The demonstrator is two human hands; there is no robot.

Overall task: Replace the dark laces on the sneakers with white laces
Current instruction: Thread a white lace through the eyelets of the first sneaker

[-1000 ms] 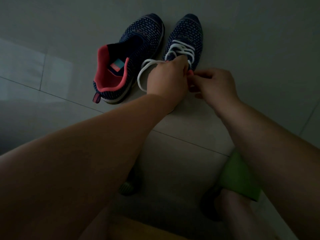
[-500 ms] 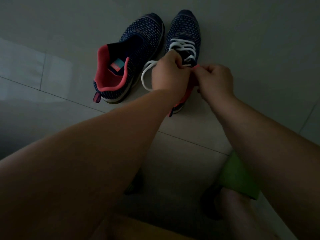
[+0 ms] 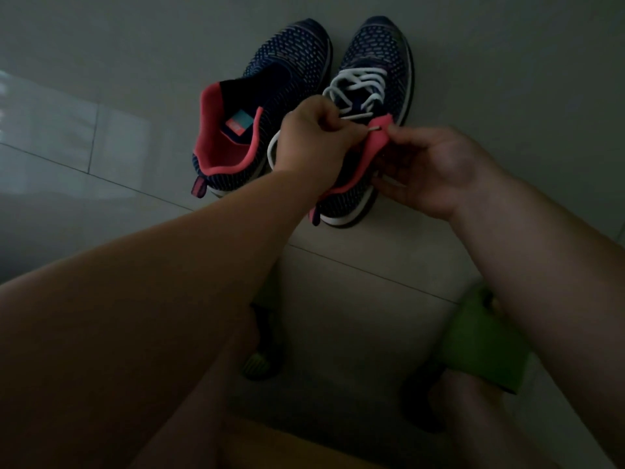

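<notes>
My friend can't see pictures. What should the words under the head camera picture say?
Two hands thread a white lace through the right-hand sneaker on a dim tiled floor: the left hand pinches the lace, and the right hand holds the shoe's pink collar. Beside it, the left-hand sneaker shows no lace.

Both forearms bare, no sleeves, watch or rings visible. Left hand [image 3: 313, 137] and right hand [image 3: 436, 167] ungloved. Lower legs bare too. Bright green footwear with dark trim: right foot [image 3: 480, 343], left foot [image 3: 258, 363] mostly hidden under the forearm.
</notes>
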